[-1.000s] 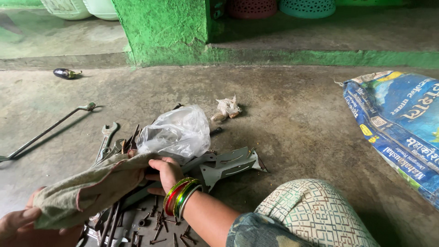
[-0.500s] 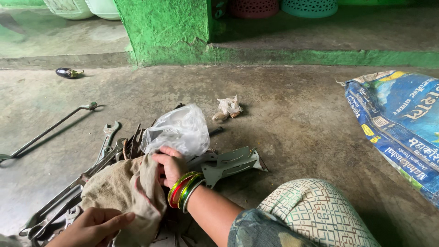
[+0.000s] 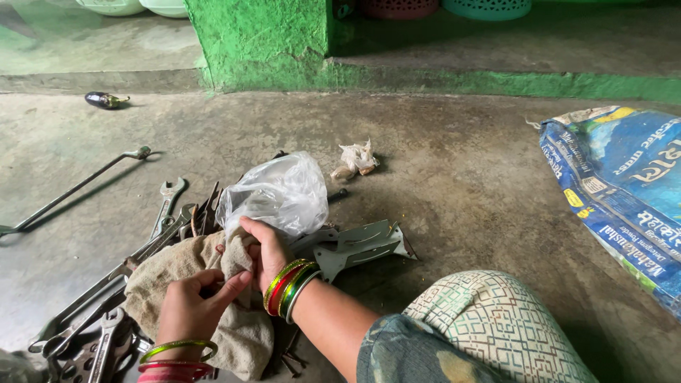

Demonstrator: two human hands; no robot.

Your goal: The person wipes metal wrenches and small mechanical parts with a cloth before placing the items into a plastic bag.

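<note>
Both hands meet on the beige cloth (image 3: 213,298) in the head view. Right hand (image 3: 264,250) is closed, pinching a fold of cloth at its upper edge; left hand (image 3: 193,306), at seven o'clock from it, is closed on the cloth's middle. That cloth lies on the concrete floor (image 3: 461,177), draped over wrenches (image 3: 152,234) and beside a clear plastic bag (image 3: 273,193) at twelve o'clock. A grey metal bracket (image 3: 362,248) sits at three o'clock. Judging by the grip, the cloth is being gathered around something unseen; firm, even pulling from both sides seems called for.
</note>
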